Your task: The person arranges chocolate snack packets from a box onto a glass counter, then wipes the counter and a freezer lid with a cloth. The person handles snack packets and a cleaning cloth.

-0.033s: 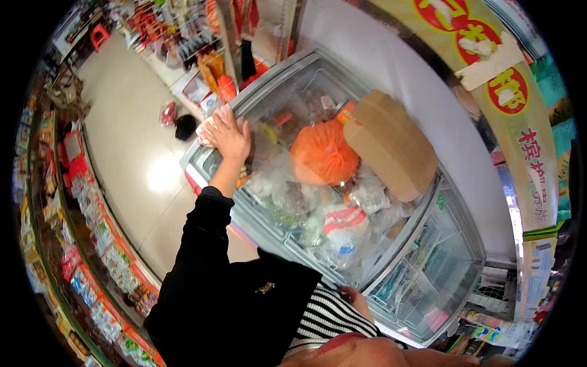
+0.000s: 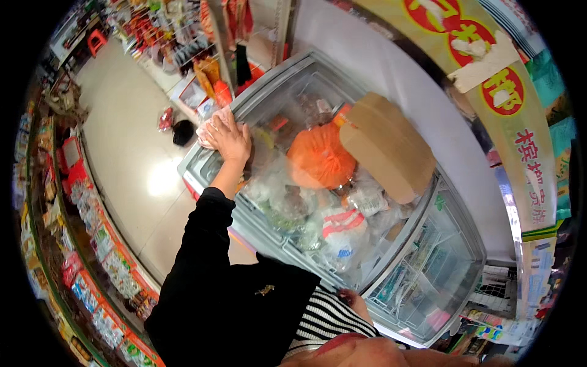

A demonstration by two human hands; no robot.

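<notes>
My left hand (image 2: 228, 139) presses palm down on a pale pink cloth (image 2: 206, 130), its fingers over the cloth. Both are at the far left corner of a grey-framed chest freezer (image 2: 269, 85). Through the freezer's clear top show an orange plastic bag (image 2: 322, 157), a white bag with red stripes (image 2: 343, 235) and other bagged goods. A flattened brown cardboard piece (image 2: 388, 147) lies over the right part of the top. Close to my body, my right hand (image 2: 353, 300) is beside the freezer's near edge; its fingers are mostly hidden.
Shelves of packaged goods (image 2: 104, 251) run along the left, across a tiled floor (image 2: 125, 122). A black bag (image 2: 183, 132) and a small red package (image 2: 166, 118) lie on that floor. A white wall (image 2: 379, 61) stands behind the freezer, with a yellow printed banner (image 2: 489, 79) on the right.
The view has shifted slightly. A little more of the pink cloth shows around my left hand, which stays at the same freezer corner.
</notes>
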